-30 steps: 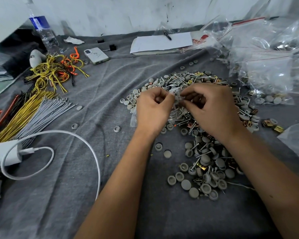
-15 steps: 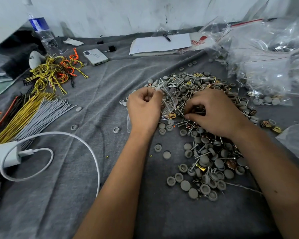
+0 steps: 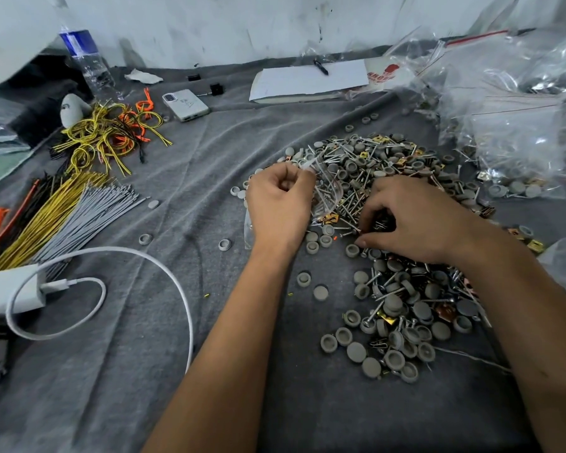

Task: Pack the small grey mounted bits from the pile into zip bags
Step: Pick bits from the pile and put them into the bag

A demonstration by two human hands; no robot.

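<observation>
Now Packing: One Bag, One Heap

Left hand [image 3: 280,209] pinches one crinkled clear zip bag [image 3: 327,188]; right hand [image 3: 412,220], fingers curled, picks into the pile [image 3: 402,308] of round grey mounted bits (too many to count) on wrinkled grey cloth [image 3: 177,197].

Right hand [image 3: 415,220] is covering part of the heap of grey round bits and metal pins [image 3: 386,178], its fingertips hiding whatever they are pinching; left hand [image 3: 278,207] is concealing much of the clear plastic zip bag [image 3: 327,188]; white charger block [image 3: 0,292] is being cut off by the left edge; contents of the crumpled clear bags [image 3: 517,125] are reading too blurred to identify.
</observation>
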